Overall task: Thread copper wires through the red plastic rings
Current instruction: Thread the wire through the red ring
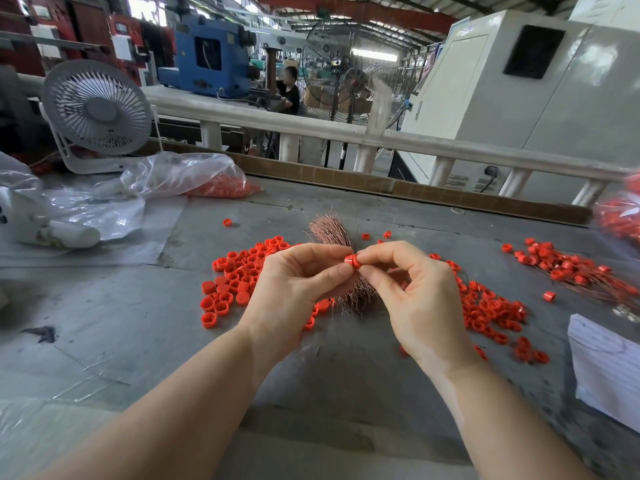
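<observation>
A small red plastic ring (352, 262) sits above the middle of the grey table (104, 306), pinched from both sides between the 2 hands. It is a short, glossy cylinder with a pale glint along its top edge. The left hand (298, 282) grasps it with thumb and forefinger curled in from the left; the right hand (419, 292) pinches it from the right with its fingertips (365, 257), the other fingers folded loosely toward the palm. Whether a wire already passes through the ring cannot be told.

Directly behind and under the hands lies a bundle of copper wires (329, 230), thin, stiff, pinkish-brown strands fanned out like a brush at the far end and again below the fingers.

Loose red rings lie in 2 heaps on the table: a left pile (239, 275) of smooth, open-topped caps, some lying closed-side up, and a right pile (491, 313) that looks more jumbled. Farther right, a group of threaded rings (568, 268) rests with fine copper strands trailing from it.

The table surface is dull, scratched and stained. A crinkled clear plastic bag (194, 174) holding more red pieces lies at the back left, beside a white desk fan (97, 112) with a round ribbed grille. A white sheet of paper (609, 368) lies at the right edge.
</observation>
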`<state>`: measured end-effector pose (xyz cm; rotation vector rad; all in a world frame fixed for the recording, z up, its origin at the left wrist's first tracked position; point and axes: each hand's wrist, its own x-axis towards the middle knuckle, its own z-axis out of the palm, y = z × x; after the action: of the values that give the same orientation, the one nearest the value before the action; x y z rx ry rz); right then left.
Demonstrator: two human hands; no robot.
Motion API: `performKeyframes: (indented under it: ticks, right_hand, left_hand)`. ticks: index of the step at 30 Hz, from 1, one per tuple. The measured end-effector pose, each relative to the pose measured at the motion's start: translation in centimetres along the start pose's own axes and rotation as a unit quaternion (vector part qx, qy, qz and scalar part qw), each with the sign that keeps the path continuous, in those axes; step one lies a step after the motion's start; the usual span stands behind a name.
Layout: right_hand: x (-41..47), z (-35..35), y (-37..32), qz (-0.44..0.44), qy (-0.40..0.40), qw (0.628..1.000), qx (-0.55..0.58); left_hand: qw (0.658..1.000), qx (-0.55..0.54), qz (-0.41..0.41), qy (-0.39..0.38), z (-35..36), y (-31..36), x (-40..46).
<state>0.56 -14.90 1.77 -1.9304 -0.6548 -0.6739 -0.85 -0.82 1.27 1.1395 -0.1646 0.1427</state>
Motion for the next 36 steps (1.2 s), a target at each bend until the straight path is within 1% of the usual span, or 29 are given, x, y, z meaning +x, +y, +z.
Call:
performKeyframes:
  ticks: [12, 24, 36]
  right_hand:
    - [0.08, 0.14, -0.01, 0.012, 0.012, 1.000, 0.003]
    - [0.07, -0.15, -0.29, 0.021, 0.014, 1.000, -0.001]
    - [0.11, -0.15, -0.34, 0.023, 0.009, 1.000, -0.004]
  left_hand:
    - [1.000, 0.006, 0.000, -0.009, 0.08, 0.05, 0.00]
    - [0.999, -0.008, -0.027, -0.022, 0.02, 0.10, 0.08]
    - [1.000, 0.004, -0.016, -0.016, 0.01, -0.01, 0.05]
